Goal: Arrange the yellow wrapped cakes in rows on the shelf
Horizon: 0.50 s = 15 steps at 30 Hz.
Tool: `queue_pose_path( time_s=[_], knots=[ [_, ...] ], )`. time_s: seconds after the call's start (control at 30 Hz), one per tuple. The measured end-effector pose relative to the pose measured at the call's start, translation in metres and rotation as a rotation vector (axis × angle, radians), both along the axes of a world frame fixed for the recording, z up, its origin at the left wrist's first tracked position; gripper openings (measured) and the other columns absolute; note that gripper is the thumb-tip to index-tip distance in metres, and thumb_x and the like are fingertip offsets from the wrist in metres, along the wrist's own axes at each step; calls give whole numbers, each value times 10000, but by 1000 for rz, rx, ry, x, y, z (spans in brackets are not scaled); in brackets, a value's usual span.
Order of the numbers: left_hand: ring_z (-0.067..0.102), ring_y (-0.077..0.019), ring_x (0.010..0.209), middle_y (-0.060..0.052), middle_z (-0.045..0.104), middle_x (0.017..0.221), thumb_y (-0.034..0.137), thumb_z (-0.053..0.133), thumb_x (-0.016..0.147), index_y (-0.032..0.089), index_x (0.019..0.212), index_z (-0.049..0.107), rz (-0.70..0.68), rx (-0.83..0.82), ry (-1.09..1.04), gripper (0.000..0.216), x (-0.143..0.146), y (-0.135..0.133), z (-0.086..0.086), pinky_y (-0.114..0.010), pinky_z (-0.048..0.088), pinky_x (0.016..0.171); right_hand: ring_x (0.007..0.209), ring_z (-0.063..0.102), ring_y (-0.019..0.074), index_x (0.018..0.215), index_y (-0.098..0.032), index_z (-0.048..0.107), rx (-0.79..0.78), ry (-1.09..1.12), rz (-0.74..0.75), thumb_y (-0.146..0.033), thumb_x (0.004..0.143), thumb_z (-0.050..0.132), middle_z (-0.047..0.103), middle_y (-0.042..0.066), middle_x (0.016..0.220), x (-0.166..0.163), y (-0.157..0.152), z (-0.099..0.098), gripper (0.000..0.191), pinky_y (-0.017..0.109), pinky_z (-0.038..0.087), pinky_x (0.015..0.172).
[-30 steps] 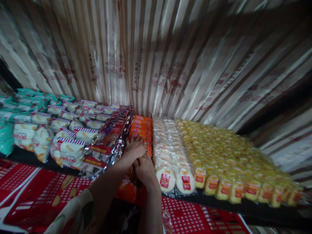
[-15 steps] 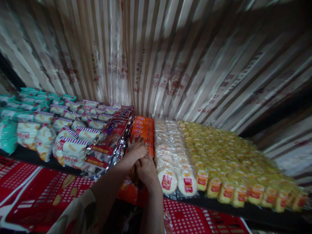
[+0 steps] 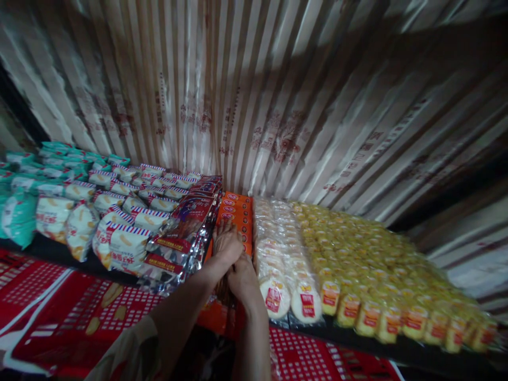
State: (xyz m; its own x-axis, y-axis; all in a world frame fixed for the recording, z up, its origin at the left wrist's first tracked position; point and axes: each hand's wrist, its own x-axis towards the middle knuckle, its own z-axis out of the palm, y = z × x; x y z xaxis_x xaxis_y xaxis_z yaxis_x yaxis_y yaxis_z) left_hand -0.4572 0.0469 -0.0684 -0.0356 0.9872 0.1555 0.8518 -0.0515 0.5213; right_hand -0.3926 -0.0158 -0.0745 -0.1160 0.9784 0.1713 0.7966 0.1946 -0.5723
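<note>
In the middle of the shelf a row of orange snack packets (image 3: 237, 210) runs from front to back. My left hand (image 3: 227, 241) lies on these packets, its fingers stretched forward over them. Close behind it, partly covered by it, my right hand (image 3: 242, 275) is bent down at the front of the same row, with its fingers hidden. Dark red foil packets (image 3: 190, 211) stack up just left of my hands. Round white crackers in clear wrap (image 3: 274, 296) stand upright in two rows on the right.
Yellow wrapped cakes (image 3: 371, 317) fill the shelf's right side. Striped white snack bags (image 3: 125, 246) and green bags (image 3: 19, 217) stand at the left. Behind rises a pleated printed sheet (image 3: 273, 106). Red perforated baskets (image 3: 79, 323) sit below the black shelf edge (image 3: 413, 344).
The view has shifted slightly, so the goods appear a little lower and further right. Both hands stay at the orange packets, almost in the same position.
</note>
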Motion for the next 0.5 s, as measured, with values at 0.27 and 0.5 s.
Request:
queue_pose_path(
  time_s=[0.27,0.5],
  knots=[
    [401,-211,1262,-123,451,1359,202,318,857,88,1188,567,-47,85,-200,430,-13,-68,12,-364,294,1087,945,587,211,1026,-118,656,74,3,49,-123,775,399,668,134,975,1,5,-4,359,315,418,912],
    [370,-170,1284,-49,448,1368,227,296,848,170,1250,519,-147,105,-270,464,-34,-130,10,-364,292,1102,974,578,194,996,-115,658,108,109,-89,-169,802,372,663,109,985,-9,-2,3,349,307,426,899]
  ],
)
